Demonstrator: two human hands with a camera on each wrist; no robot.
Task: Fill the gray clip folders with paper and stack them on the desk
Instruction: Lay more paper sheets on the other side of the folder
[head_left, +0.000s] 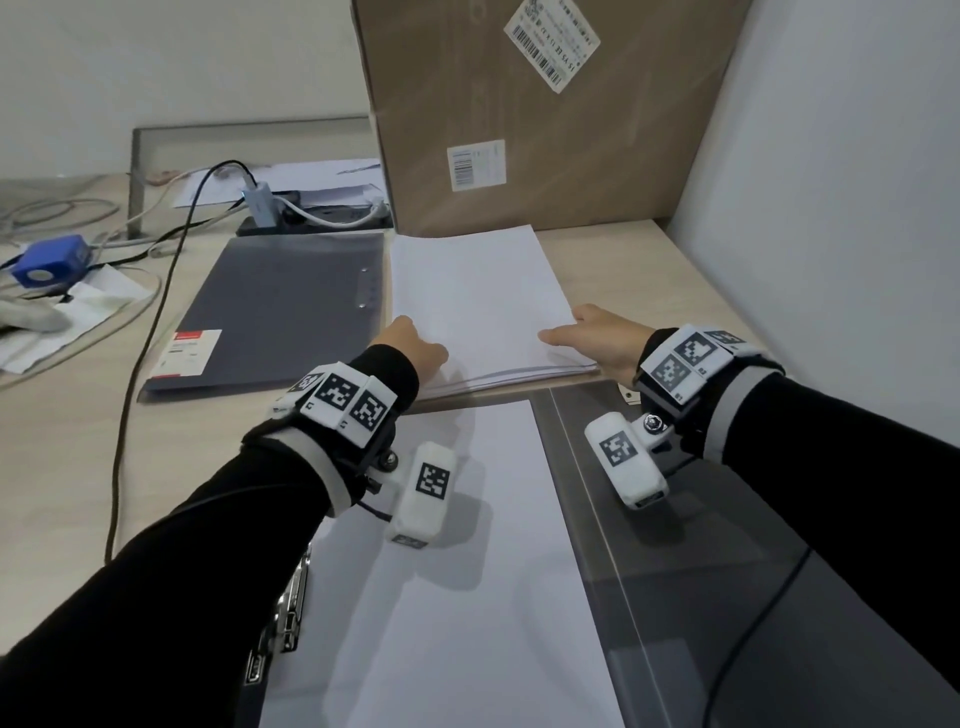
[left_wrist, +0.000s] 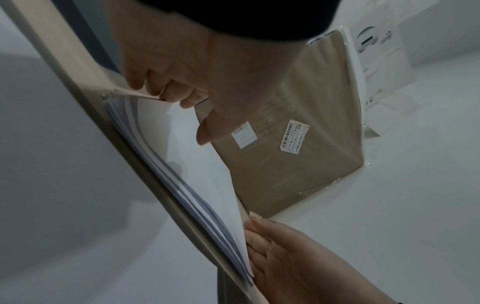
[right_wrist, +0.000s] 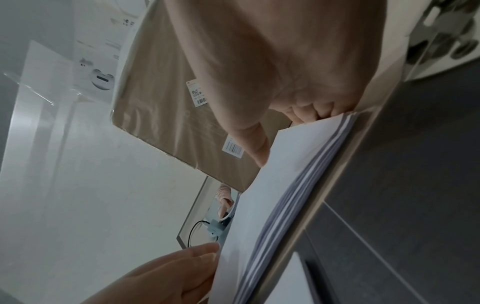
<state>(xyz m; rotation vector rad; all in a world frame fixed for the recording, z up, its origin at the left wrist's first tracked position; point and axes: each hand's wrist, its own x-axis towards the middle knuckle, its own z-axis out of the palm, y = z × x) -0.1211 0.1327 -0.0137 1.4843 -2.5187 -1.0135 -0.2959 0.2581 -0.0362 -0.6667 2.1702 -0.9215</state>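
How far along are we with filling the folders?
Looks done: one closed gray folder lies on the desk, contents unseen. In hand: left hand and right hand grip the paper stack. Left: clip and close the open folder holding paper, then stack.

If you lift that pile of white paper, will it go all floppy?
Probably, yes. The paper stack is thin loose sheets, already fanning at the near edge, so it would likely sag unsupported. The left hand and right hand grip opposite corners, which should help. Unclipped, sheets may slide apart.
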